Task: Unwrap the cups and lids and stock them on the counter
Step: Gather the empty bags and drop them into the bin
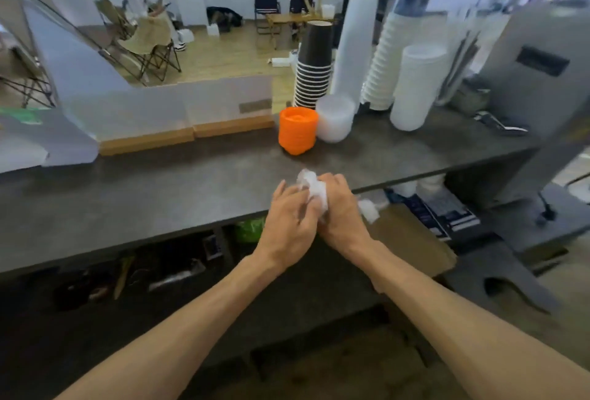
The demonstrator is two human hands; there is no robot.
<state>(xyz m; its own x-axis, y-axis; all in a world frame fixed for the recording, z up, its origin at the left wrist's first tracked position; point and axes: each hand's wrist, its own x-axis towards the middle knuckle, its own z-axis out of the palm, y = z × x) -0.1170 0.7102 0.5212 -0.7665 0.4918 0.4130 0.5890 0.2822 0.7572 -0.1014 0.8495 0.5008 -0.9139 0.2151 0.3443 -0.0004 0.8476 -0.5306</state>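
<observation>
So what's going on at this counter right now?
A person is balling up clear plastic wrap between the left hand and right hand at the grey counter edge. Unwrapped stock already stands at the back: orange lids, black cups and white cup stacks.

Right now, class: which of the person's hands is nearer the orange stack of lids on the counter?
Left, narrowly. The left hand sits almost straight below the orange stack of lids; the right hand lies below and further right. Both grip crumpled plastic wrap.
</observation>
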